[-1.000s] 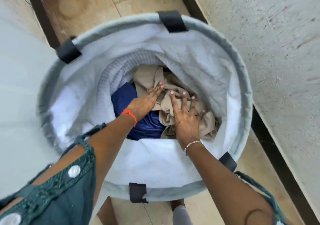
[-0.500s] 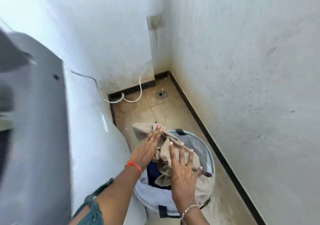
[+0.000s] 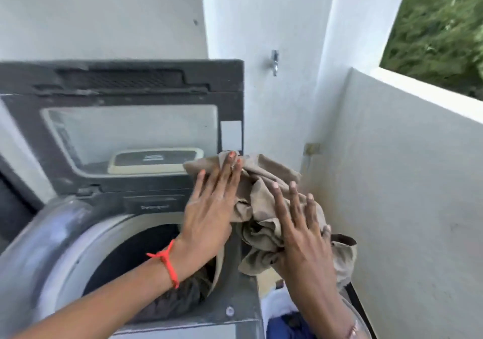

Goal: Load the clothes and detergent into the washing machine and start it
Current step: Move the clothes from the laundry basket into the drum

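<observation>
A crumpled beige garment [image 3: 264, 208] is held between my two hands above the right edge of a top-loading washing machine [image 3: 243, 310]. My left hand [image 3: 211, 208] presses its left side, fingers straight. My right hand [image 3: 303, 231] presses its right side, fingers spread. The machine's lid [image 3: 125, 119] stands raised, and the round drum opening [image 3: 146, 255] lies below my left wrist. Dark clothes [image 3: 180, 297] lie inside the drum. A panel marked as detergent [image 3: 154, 205] sits at the drum's back edge.
The laundry basket [image 3: 279, 310] with a blue garment [image 3: 290, 328] shows at the bottom right, beside the machine. A white low wall [image 3: 407, 181] runs along the right. A tap [image 3: 274, 62] sticks out of the back wall. Greenery shows beyond the wall.
Both hands lifted the beige garment out of the basket and carried it up and left to the open washing machine. The view swung up from the basket to the machine.
</observation>
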Tool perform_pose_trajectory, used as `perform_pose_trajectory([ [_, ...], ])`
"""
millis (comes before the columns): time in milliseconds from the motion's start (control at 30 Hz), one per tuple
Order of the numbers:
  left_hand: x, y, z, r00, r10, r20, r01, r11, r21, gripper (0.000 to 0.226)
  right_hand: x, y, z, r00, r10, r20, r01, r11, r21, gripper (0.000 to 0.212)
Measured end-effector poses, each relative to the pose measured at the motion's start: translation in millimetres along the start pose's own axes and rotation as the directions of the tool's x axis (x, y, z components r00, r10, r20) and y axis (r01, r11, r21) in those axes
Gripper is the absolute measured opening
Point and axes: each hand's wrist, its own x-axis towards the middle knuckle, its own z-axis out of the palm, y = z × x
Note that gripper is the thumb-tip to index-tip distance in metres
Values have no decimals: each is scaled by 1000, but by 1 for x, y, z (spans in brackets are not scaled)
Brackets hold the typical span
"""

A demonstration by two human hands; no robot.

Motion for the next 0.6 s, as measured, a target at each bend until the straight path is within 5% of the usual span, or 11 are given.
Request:
perform_pose_trajectory([
  [233,-101,-101,1,944,-329,34,312,921,234,93,9,-122,36,942,-323,96,314,945,91,118],
  [333,-137,-135,36,916,-385,113,331,885,326,72,4,-159,79,866,-416,278,380,908,175,105],
  [467,-157,-164,84,829,-455,325,333,869,366,70,10,-187,143,754,-491,435,408,870,276,114],
  [533,-160,-178,110,809,-452,375,286,861,420,73,17,-193,169,667,-490,562,401,871,284,95],
  [600,-158,-189,133,717,-476,509,262,861,436,70,26,-197,195,595,-475,648,402,874,271,83],
])
